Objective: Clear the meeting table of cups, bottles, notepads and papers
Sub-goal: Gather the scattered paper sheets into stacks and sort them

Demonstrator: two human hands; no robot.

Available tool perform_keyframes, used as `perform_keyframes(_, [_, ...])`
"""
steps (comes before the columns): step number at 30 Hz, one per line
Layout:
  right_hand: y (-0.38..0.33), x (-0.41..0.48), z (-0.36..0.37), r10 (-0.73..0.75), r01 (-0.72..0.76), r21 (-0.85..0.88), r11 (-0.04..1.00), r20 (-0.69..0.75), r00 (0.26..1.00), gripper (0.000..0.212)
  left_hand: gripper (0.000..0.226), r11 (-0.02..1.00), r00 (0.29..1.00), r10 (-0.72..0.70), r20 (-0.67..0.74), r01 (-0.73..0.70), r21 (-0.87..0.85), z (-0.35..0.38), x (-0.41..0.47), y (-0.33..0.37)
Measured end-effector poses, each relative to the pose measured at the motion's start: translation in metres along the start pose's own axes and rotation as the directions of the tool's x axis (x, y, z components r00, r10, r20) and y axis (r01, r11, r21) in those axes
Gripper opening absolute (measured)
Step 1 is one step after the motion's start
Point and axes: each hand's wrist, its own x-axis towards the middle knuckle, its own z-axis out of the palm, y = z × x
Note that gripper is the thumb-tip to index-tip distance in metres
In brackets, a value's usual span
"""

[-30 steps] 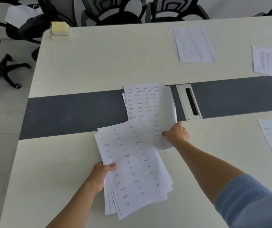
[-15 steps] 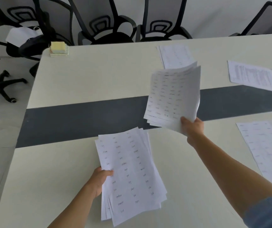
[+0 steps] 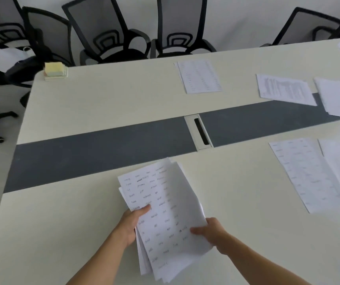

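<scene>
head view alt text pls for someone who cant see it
The left hand and right hand hold a fanned stack of handwritten papers over a cream meeting table. Loose sheets lie on its right side, a sticky-note pad sits at its far left corner, and black office chairs stand beyond.

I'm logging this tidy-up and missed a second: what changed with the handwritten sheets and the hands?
The right hand lifted white handwritten sheets off the dark grey centre strip, brought them back and laid them on the stack of white sheets in the left hand; both hands now grip that one stack. Unchanged: the left hand's hold, the yellow sticky-note block, the loose printed pages farther along the table.
</scene>
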Motion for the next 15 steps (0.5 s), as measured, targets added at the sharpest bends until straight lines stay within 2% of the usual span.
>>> perform_keyframes(3, [0.010, -0.004, -0.020, 0.011, -0.014, -0.117, 0.993, -0.023, 1.000, 0.037, 0.027, 0.995, 0.998, 0.056, -0.020, -0.054, 0.079, 0.018, -0.009, 0.002])
perform_keyframes(6, [0.007, -0.008, -0.050, -0.042, 0.022, -0.152, 0.988, -0.129, 0.991, 0.045, 0.039, 0.989, 0.995, 0.058, 0.082, -0.068, 0.133, 0.041, -0.017, 0.017])
perform_keyframes(8, [0.000, -0.019, -0.079, -0.078, 0.071, -0.061, 0.996, -0.127, 0.989, 0.056, 0.044, 0.970, 0.975, 0.076, 0.209, -0.121, 0.213, 0.068, -0.032, 0.029])
perform_keyframes(12, [-0.020, -0.045, -0.132, -0.194, 0.163, 0.293, 0.942, 0.080, 0.978, 0.101, 0.056, 0.899, 0.887, 0.051, 0.459, -0.241, 0.365, 0.125, -0.068, 0.050])
perform_keyframes(13, [-0.025, -0.050, -0.141, -0.242, 0.180, 0.362, 0.915, 0.134, 0.961, 0.106, 0.052, 0.877, 0.850, 0.039, 0.526, -0.281, 0.389, 0.138, -0.078, 0.054])
perform_keyframes(15, [-0.032, -0.068, -0.165, -0.363, 0.240, 0.433, 0.869, 0.226, 0.904, 0.098, 0.046, 0.837, 0.788, 0.043, 0.614, -0.364, 0.408, 0.162, -0.096, 0.061])
